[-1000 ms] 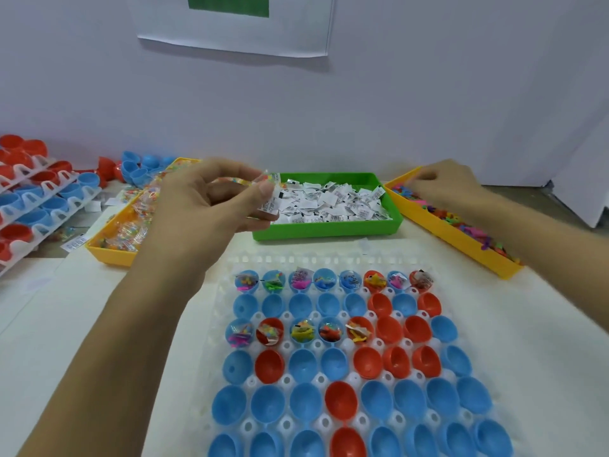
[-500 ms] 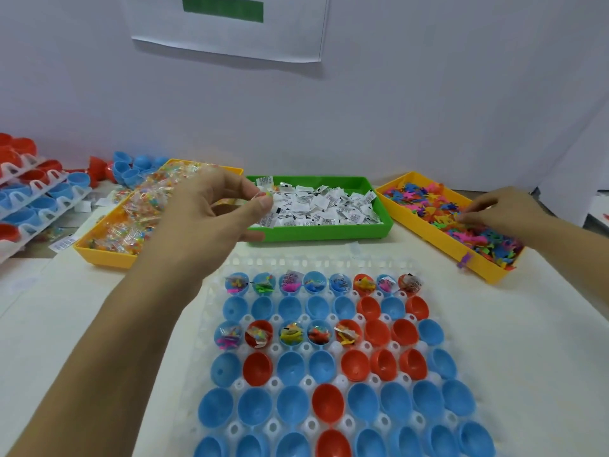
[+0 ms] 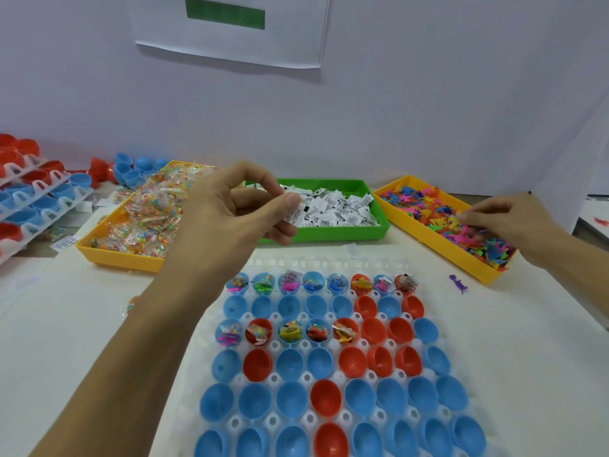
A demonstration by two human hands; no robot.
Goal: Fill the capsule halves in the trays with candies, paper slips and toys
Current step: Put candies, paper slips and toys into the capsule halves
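Pinching a paper slip point(image 3: 294, 215) over the green bin point(image 3: 379, 206), left hand point(image 3: 230, 219) looks solid, while the right hand point(image 3: 507, 222) digs with curled fingers in the toys point(image 3: 438, 214); can't tell what it's caught. A stray toy point(image 3: 458, 282) is already on the bench point(image 3: 66, 324), so more spills seem likely. Capsule halves point(image 3: 329, 390) sit mostly empty in the tray point(image 3: 329, 260).

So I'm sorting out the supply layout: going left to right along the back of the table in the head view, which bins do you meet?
Yellow bin of wrapped candies → green bin of paper slips → yellow bin of small colourful toys.
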